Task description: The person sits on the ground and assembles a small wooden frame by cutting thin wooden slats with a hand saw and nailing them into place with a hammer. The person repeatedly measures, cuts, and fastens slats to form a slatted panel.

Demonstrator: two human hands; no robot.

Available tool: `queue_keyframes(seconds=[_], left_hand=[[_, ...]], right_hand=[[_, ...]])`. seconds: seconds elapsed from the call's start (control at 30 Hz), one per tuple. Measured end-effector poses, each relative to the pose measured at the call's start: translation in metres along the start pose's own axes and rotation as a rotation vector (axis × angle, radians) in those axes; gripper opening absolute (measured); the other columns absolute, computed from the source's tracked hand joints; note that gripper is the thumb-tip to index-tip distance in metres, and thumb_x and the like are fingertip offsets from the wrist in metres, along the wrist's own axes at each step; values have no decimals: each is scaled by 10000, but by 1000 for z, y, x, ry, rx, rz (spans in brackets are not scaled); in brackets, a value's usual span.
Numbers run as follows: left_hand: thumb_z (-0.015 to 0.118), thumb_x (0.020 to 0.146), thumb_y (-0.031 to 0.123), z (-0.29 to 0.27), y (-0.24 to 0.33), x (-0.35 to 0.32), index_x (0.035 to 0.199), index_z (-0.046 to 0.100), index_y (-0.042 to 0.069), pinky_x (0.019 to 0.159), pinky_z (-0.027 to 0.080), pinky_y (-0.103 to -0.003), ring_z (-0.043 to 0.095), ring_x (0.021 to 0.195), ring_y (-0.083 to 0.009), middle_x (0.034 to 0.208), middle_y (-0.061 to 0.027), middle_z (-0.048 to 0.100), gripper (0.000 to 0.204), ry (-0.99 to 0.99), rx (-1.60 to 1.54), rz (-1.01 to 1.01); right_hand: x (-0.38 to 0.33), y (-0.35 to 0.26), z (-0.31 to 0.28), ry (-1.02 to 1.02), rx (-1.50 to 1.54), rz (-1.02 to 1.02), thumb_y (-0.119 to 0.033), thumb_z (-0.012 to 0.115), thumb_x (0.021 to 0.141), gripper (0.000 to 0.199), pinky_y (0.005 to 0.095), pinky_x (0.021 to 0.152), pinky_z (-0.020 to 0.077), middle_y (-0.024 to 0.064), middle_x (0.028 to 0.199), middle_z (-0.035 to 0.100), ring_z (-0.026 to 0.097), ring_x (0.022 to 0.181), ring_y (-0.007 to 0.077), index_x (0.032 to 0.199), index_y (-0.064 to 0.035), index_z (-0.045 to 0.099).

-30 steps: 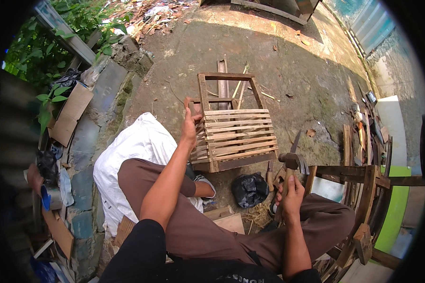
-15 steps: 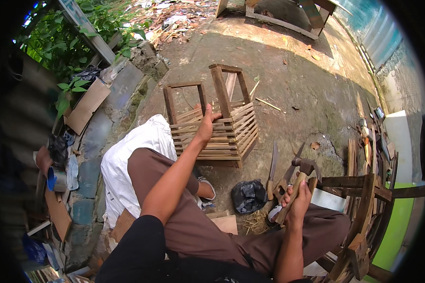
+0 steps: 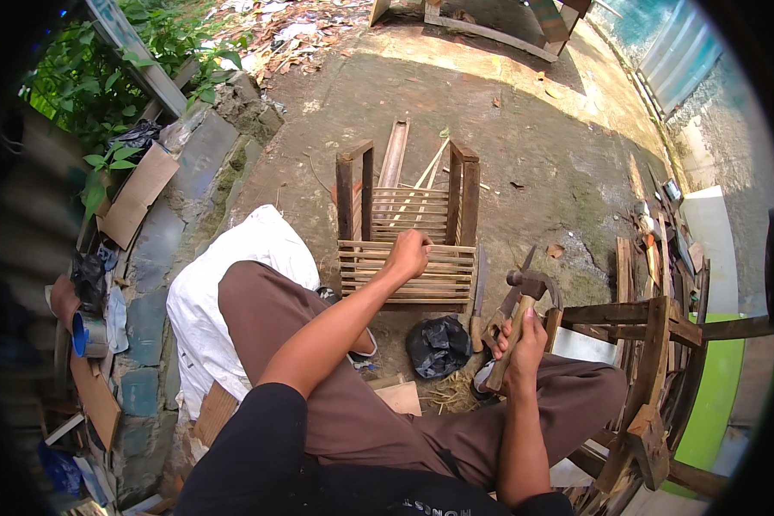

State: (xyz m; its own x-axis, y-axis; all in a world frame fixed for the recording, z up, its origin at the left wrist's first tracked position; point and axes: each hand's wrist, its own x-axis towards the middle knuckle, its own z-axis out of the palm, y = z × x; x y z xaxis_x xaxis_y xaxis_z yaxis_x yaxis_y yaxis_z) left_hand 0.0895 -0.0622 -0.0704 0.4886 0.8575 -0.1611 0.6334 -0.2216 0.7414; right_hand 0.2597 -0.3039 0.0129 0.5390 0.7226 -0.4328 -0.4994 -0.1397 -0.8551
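Observation:
In front of my knees stands a slatted wooden crate [image 3: 370, 288] with two upright post frames rising from its sides. My left hand [image 3: 408, 255] is closed at the top slats of its near wall, fingers curled and partly hidden. A claw hammer [image 3: 513, 348] is gripped by the handle in my right hand [image 3: 525, 351], its head tilted up and away over my right knee. Beside the crate's right side lie a long knife [image 3: 479, 297] and a saw [image 3: 500, 318]. A black plastic bag [image 3: 439, 347] sits between the crate and my legs.
A white sack [image 3: 219, 284] lies by my left leg. Wooden frames [image 3: 649, 370] and scrap boards crowd the right side. Cardboard [image 3: 139, 193] and debris line the low wall at left. Thin strips [image 3: 430, 172] and a metal channel [image 3: 394, 155] lie behind the crate.
The crate has turned so its slatted wall faces me squarely. My left hand has moved from its post area to the near top slats. The hammer remains in my right hand.

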Motion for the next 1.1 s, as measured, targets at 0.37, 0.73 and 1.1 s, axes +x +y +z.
queue_keyframes(seconds=[0.37,0.73,1.1], left_hand=[[649,927,22,18,-12,32,979,714,-48,952,506,-528,617,1069,-465,1057,-272,636,109,238,19,209],[728,975,255,-1,4,24,1208,723,43,1059,498,-446,649,1193,-357,1182,-182,700,315,123,-239,159],[653,961,608,17,23,30,1679,212,371,1146,353,-717,271,1546,-448,1751,-47,197,875,-73,753,355]], right_hand=[[-2,-1,-10,62,-3,-17,-383,448,1143,379,274,415,419,45,763,528,496,511,121,1309,-55,545],[7,13,-19,105,59,70,-378,452,1142,360,287,432,420,53,768,533,498,531,136,1280,-59,544],[34,29,-35,218,208,122,-389,451,1140,357,298,453,420,52,774,527,497,559,146,1315,-91,539]])
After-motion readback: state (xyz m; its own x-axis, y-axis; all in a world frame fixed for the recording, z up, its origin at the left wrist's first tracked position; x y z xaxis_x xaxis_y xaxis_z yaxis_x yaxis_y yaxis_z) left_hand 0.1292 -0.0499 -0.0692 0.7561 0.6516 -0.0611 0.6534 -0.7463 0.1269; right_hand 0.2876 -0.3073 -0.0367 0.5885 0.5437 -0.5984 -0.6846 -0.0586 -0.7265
